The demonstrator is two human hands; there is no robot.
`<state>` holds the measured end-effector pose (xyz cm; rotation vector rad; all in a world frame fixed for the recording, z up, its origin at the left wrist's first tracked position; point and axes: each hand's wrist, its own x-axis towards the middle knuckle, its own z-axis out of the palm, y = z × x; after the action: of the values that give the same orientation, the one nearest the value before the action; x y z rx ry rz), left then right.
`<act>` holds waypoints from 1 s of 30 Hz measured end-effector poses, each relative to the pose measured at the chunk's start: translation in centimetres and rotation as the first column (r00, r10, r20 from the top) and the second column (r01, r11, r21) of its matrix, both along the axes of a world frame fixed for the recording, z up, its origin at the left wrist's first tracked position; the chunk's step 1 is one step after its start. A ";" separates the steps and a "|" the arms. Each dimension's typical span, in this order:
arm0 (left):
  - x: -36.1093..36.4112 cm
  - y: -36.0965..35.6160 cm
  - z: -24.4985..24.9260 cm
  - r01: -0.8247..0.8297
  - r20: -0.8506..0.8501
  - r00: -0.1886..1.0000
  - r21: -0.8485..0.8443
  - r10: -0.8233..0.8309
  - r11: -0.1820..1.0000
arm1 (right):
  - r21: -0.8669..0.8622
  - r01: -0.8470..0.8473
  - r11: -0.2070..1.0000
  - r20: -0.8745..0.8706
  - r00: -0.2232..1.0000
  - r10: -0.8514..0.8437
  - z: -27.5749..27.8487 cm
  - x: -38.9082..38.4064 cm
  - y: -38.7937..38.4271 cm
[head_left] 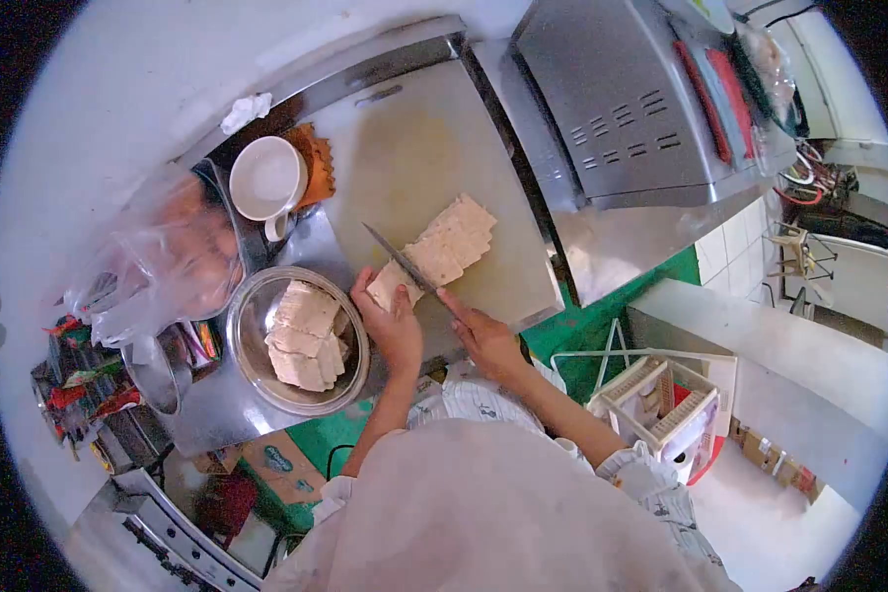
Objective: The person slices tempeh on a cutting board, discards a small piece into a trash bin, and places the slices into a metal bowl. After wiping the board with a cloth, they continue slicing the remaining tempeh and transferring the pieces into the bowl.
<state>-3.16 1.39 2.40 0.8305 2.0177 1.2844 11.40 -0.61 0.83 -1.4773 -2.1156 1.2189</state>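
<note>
A row of overlapping pale slices (449,242) lies on the white cutting board (385,148). My right hand (485,340) is closed round the handle of a knife (401,259), whose blade lies across the slices near their lower left end. At that end, my left hand (393,326) holds the end piece between thumb and fingers, left of the blade. Beside my left hand, a steel bowl (240,340) holds more pale slices (306,335), stacked and overlapping.
A white mug (267,180) stands at the board's upper left, beside an orange-brown cloth (314,166). Clear plastic bags (168,257) lie further left, above a metal pan (158,375). A large steel appliance (612,109) stands at the right.
</note>
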 end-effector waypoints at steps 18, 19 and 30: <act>-1.9 -0.5 2.9 -0.232 0.808 0.588 0.206 -0.032 0.951 | -0.224 0.096 0.970 -0.179 0.974 -0.138 5.0 2.0 -0.2; -2.2 -0.4 3.0 -0.234 0.849 0.526 0.200 -0.049 0.951 | -0.295 0.137 0.946 -0.200 0.959 -0.202 5.3 2.2 -0.2; -1.9 -0.2 6.9 0.015 0.457 0.874 0.318 -0.167 0.948 | -0.318 0.345 0.883 -0.105 0.913 -0.394 4.2 4.5 0.1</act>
<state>-5.06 1.24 9.34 0.6487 1.3920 1.5887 15.92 -0.54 5.01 -1.7323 -1.4968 1.4844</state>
